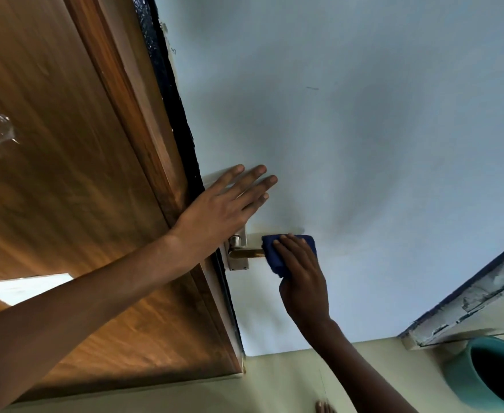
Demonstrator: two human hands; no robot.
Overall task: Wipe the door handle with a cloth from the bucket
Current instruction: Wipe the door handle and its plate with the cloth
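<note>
The right hand [302, 281] grips the blue cloth [277, 257] wrapped around the door handle [246, 252], while the left hand [223, 208] lies flat, fingers released, steadying the door [364, 144]; firm strokes along the lever's whole length would suit best.

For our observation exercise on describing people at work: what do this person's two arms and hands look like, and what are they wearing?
Both forearms are bare, with no sleeves in view. The left hand and right hand show no gloves, rings, watch or bracelets. Fingernails look short and unpainted.
</note>
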